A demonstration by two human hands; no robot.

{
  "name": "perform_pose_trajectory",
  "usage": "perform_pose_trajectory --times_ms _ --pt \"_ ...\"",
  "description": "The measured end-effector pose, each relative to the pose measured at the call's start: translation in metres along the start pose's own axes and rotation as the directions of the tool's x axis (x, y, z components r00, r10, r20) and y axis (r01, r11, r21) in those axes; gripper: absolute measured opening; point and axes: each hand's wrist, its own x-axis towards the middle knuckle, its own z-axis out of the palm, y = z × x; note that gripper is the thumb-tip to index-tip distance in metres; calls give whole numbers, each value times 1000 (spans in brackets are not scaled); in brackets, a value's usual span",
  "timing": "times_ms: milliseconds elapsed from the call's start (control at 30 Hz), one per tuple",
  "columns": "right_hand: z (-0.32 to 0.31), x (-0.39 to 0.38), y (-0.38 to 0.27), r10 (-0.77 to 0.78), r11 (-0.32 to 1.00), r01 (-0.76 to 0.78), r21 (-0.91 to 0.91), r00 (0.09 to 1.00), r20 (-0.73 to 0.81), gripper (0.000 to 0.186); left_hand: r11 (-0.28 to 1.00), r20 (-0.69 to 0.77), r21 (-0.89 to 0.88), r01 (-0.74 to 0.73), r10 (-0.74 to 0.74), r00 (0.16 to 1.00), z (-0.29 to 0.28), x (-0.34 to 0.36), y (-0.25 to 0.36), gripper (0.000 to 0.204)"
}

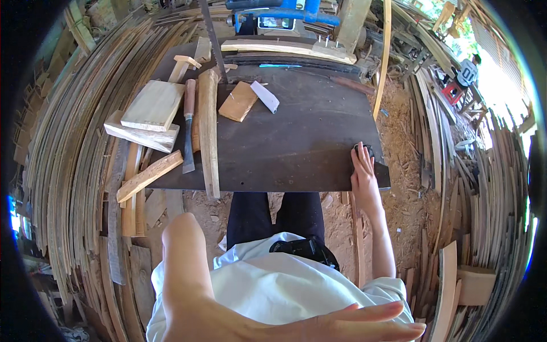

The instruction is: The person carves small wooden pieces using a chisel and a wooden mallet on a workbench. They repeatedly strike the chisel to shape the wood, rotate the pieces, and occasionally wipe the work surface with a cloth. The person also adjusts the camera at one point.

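My left hand (336, 325) is raised close to the camera along the lower edge, fingers stretched out and nothing in it. My right hand (363, 171) is at the right front of a dark tabletop (296, 142), its fingers closed over a small black object (367, 150). On the table's left half lie two pale thick boards (152, 105), a chisel (188, 142) with a wooden handle, a long rough batten (208, 137) and a short stick (149, 175). A square wood piece (236, 101) and a white wedge-shaped piece (264, 96) lie near the middle.
Lumber stacks (74, 142) line both sides. Blue machinery (307, 16) stands behind the table, beside a board with upright nails (290, 48). A thin upright strip (383, 68) is at the table's right. A person (467, 71) sits on a red stool (453, 93) at upper right.
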Motion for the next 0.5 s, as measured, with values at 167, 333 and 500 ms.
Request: perform_pose_trajectory --times_ms 167,333,500 --pt "-22 -11 53 381 923 -378 70 923 -54 53 976 -183 -215 -14 -26 983 14 2 0 127" --pt "-55 -28 118 553 813 -582 -7 776 -302 46 980 -33 -190 55 -62 998 1 -1 3 128" --pt "-40 34 -12 96 987 -135 -82 927 -362 56 955 -303 -221 -200 128 944 31 -11 -25 129"
